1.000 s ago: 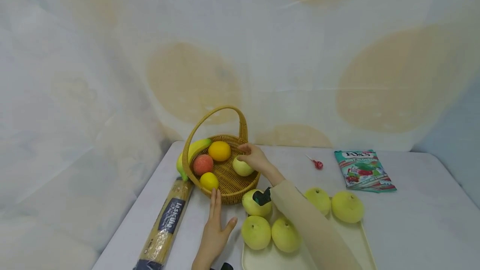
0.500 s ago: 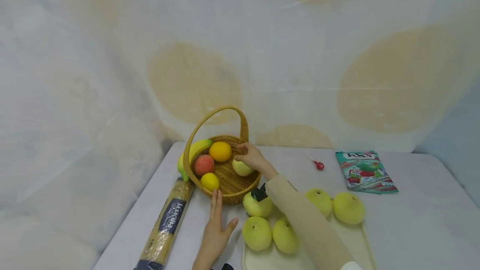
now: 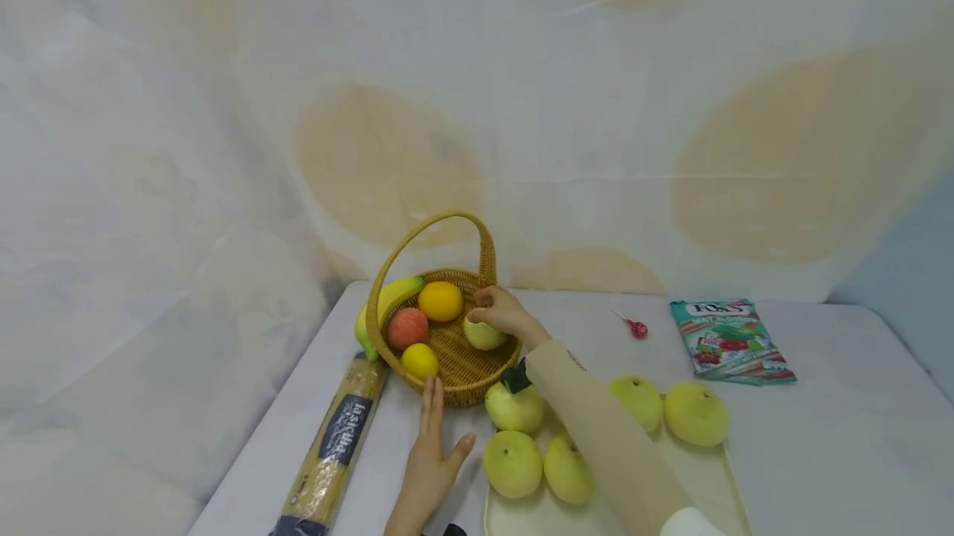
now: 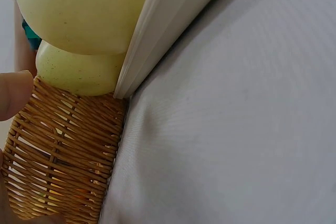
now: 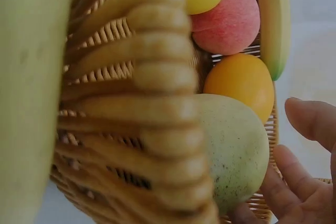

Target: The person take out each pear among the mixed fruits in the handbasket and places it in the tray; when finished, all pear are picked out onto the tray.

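Observation:
A wicker basket (image 3: 465, 393) with a tall handle stands at the back left of the table. In it lie a banana (image 3: 398, 293), an orange (image 3: 440, 301), a peach (image 3: 407, 329), a lemon (image 3: 420, 361) and a pale green round fruit (image 3: 483, 337). My right hand (image 3: 508, 314) reaches over the basket's right side. In the right wrist view its fingers touch the pale green fruit (image 5: 236, 148), while the thumb stands apart from it. My left hand (image 3: 428, 470) lies with straight fingers at the basket's front rim, near the lemon.
A cream tray (image 3: 734, 486) with several yellow-green round fruits (image 3: 513, 465) sits right of my left hand, partly under my right sleeve. A spaghetti pack (image 3: 331, 453) lies at the left. Farther right are a red lollipop (image 3: 638, 328) and a sweets bag (image 3: 734, 341).
Both hands stay nearly where they were, the right one at the pale green fruit. The whole scene shifts very slightly right in the view.

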Demonstrator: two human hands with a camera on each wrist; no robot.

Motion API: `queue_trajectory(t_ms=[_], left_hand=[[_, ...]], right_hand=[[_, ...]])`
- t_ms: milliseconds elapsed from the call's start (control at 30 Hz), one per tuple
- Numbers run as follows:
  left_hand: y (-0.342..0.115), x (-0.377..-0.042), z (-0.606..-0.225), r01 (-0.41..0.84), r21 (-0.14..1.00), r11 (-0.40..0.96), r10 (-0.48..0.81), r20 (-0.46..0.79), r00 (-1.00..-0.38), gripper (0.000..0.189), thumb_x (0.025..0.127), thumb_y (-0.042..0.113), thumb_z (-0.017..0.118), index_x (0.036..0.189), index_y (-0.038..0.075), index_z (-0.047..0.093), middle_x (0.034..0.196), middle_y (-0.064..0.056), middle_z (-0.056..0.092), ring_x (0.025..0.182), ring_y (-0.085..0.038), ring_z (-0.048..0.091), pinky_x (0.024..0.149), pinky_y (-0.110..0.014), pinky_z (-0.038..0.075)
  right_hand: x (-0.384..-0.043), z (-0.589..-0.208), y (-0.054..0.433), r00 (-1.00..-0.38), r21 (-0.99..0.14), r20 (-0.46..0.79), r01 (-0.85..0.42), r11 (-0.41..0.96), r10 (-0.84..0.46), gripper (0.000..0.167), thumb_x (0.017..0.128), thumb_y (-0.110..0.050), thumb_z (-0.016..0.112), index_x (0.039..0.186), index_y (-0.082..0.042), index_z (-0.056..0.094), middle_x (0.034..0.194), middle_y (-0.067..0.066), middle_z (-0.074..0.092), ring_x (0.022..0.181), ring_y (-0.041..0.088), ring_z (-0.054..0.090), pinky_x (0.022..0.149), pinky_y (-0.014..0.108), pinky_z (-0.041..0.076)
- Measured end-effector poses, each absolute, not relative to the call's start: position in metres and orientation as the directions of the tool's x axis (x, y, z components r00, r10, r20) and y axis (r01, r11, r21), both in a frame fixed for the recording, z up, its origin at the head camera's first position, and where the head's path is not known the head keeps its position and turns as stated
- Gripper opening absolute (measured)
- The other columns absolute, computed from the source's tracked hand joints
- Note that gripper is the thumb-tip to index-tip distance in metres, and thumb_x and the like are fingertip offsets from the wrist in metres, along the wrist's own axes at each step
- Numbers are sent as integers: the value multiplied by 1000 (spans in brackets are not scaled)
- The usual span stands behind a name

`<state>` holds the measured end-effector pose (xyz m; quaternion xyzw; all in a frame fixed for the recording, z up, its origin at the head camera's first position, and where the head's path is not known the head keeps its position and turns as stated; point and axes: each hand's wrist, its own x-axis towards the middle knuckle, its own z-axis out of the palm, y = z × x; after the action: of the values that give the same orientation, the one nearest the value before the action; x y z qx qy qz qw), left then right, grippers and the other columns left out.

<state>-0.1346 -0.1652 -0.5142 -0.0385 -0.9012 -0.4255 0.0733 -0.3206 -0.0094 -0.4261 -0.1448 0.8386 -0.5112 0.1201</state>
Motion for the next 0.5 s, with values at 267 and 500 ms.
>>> queue_trajectory(t_ms=[267,500], left_hand=[[-165,-134,-515,147,755,639,9,183,-983,88,93,30,64,158,22,5,166,-1,-4,138,-46,35,104,-64,39],[-165,-134,-513,128,761,636,7,161,-987,89,92,30,65,158,20,5,166,0,-4,141,-45,31,106,-64,36]], right_hand=[[-326,-431,-13,-922,-868,-77,-126,480,-380,52,89,-23,69,135,-5,52,141,14,53,132,31,48,110,44,41],[-346,-454,-18,-905,-833,-69,-180,524,-420,61,80,-22,78,134,-8,53,139,13,54,123,29,54,100,39,48]])
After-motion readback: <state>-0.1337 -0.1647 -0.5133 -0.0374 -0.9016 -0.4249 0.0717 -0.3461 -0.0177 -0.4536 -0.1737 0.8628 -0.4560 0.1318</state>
